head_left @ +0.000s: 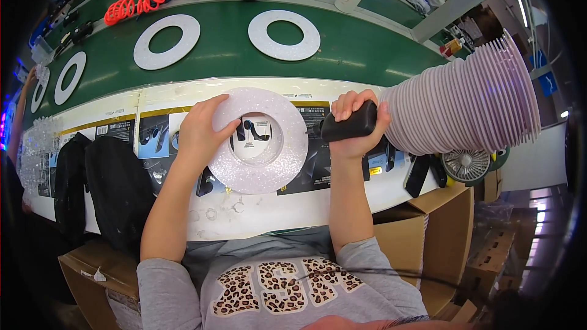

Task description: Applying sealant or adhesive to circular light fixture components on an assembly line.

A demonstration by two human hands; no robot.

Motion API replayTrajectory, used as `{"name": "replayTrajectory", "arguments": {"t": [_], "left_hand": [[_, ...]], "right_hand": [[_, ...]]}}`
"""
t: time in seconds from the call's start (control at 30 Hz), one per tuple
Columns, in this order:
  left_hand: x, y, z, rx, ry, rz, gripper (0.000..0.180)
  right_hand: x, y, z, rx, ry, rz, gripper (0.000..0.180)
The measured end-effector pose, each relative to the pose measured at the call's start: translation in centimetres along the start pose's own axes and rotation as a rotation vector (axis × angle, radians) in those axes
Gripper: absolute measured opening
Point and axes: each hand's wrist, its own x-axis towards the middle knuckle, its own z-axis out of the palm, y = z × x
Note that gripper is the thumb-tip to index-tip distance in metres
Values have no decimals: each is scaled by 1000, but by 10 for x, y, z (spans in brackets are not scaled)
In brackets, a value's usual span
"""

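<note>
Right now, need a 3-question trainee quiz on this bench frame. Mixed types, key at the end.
1. True or false: the left hand rests on the glittery white ring lying on the bench.
2. Multiple choice: the right hand grips A) a coiled hose, B) a black-handled tool, C) a bottle.
3. Fill in: the stack of ring discs lies to the person's ____.

Key: 1 true; 2 B; 3 right.
</note>
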Motion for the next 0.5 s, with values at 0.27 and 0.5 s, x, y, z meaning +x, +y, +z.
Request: {"name": "replayTrajectory", "arguments": {"t": [0.27,0.5], "left_hand": [[-1,1,-1,-35,-18,-20,50],[0,0,0,0,6,3,49]], "right_hand": [[-2,-14,7,16,11,39,42],[-2,-11,11,16,11,127,46]]}}
